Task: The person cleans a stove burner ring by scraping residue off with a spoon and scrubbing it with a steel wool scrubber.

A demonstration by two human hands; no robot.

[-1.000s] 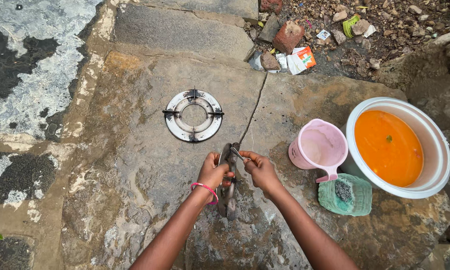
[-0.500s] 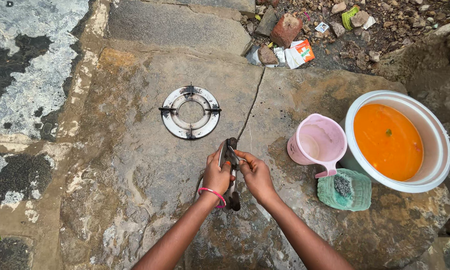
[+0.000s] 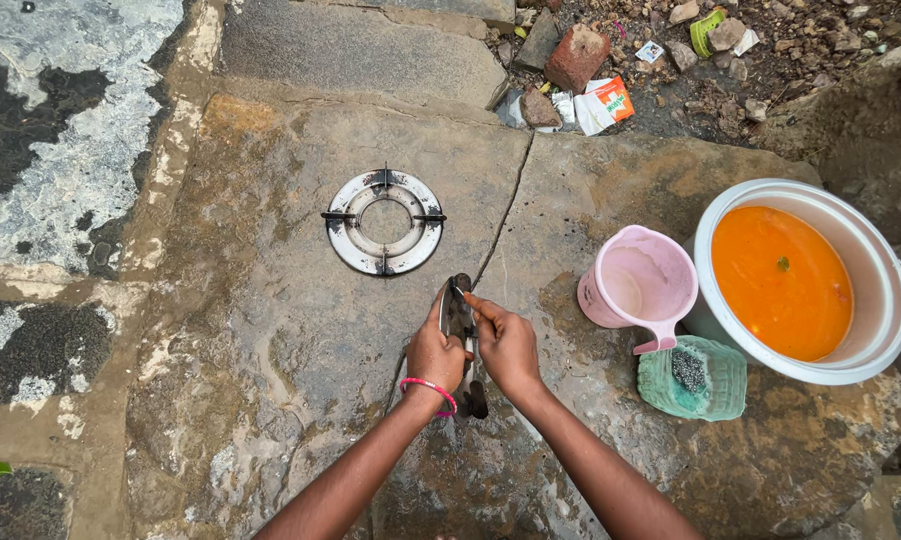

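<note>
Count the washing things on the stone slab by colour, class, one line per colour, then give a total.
Metal grey: 2, the ring-shaped burner stand and the tongs held in the left hand and right hand
Pink: 1, the jug
White: 1, the tub of orange water
Green: 1, the dish holding a scrubber
Total: 5

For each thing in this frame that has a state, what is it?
left hand: gripping the metal tongs
right hand: on the tongs, fingers rubbing them
pink jug: upright, looks empty
white tub: holds orange liquid
burner ring: flat on wet stone
green scrubber dish: holds dark scourer
</note>
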